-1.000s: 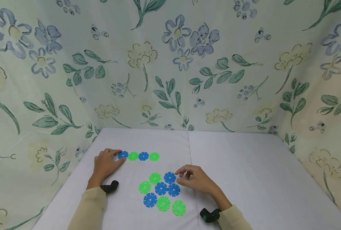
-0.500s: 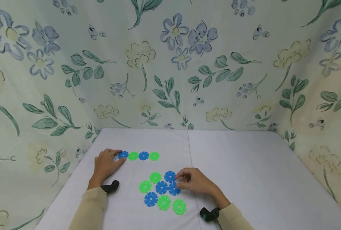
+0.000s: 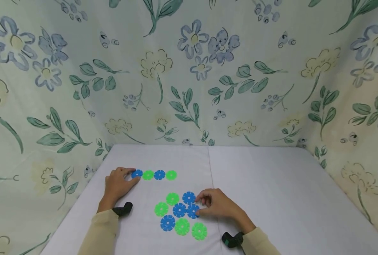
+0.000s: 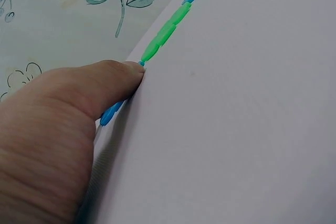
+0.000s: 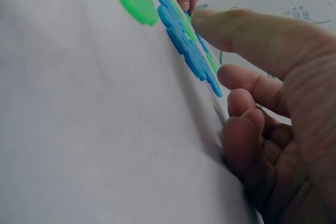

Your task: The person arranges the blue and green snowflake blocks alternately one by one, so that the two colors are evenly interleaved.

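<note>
In the head view, a row of notched plastic discs alternates blue and green at the back left. My left hand (image 3: 117,184) pinches the row's leftmost blue disc (image 3: 137,173) between thumb and index finger. Its thumb (image 4: 118,80) lies along that disc's near edge in the left wrist view, beside a green disc (image 4: 167,32). My right hand (image 3: 219,203) hovers at the loose group's right side, fingers loosely bent. The index fingertip is right by the upper blue disc (image 3: 189,198), and the thumb overlaps the edge of the lower blue disc (image 3: 193,211).
More loose discs lie in the group, among them a blue disc (image 3: 167,223) and a green disc (image 3: 199,231). A white cloth (image 3: 287,198) with a seam covers the table. Flower-printed fabric (image 3: 189,88) hangs around the back and sides.
My right hand has lowered slightly, and its thumb has come over the edge of the lower blue disc. My left hand stays on the leftmost blue disc; the row is unchanged.
</note>
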The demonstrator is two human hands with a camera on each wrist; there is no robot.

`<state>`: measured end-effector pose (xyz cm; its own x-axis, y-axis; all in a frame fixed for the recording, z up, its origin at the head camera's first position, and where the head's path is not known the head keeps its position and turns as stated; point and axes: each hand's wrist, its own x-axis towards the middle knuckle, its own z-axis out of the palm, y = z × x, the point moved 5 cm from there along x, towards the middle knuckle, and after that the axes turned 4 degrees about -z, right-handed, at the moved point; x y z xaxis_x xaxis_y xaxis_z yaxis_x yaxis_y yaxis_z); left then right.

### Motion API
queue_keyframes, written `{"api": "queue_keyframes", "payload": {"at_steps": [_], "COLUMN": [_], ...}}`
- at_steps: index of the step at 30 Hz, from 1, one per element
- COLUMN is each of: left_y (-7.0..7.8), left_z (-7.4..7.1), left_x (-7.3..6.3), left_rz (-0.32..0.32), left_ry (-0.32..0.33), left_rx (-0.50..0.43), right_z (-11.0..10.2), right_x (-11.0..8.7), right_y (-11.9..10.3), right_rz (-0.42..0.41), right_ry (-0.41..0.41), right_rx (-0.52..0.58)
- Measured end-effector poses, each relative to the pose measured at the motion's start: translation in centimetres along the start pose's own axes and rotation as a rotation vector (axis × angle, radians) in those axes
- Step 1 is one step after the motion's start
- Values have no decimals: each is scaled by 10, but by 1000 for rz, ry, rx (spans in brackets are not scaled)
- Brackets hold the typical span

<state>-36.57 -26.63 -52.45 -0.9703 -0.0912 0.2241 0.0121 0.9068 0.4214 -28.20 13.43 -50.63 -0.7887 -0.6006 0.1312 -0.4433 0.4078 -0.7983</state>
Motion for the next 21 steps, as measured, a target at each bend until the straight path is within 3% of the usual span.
{"api": "queue_keyframes", "payload": {"at_steps": [21], "left_y": [-1], "left_z": [0], "left_x": [1], "left_rz": [-1], "left_ry": [-10], "left_rx": [-9], "right_z": [3], "right_x": [2], "right_y": [-2], "right_rz": [-41], "right_ry": [3], "right_rx": [-160]}}
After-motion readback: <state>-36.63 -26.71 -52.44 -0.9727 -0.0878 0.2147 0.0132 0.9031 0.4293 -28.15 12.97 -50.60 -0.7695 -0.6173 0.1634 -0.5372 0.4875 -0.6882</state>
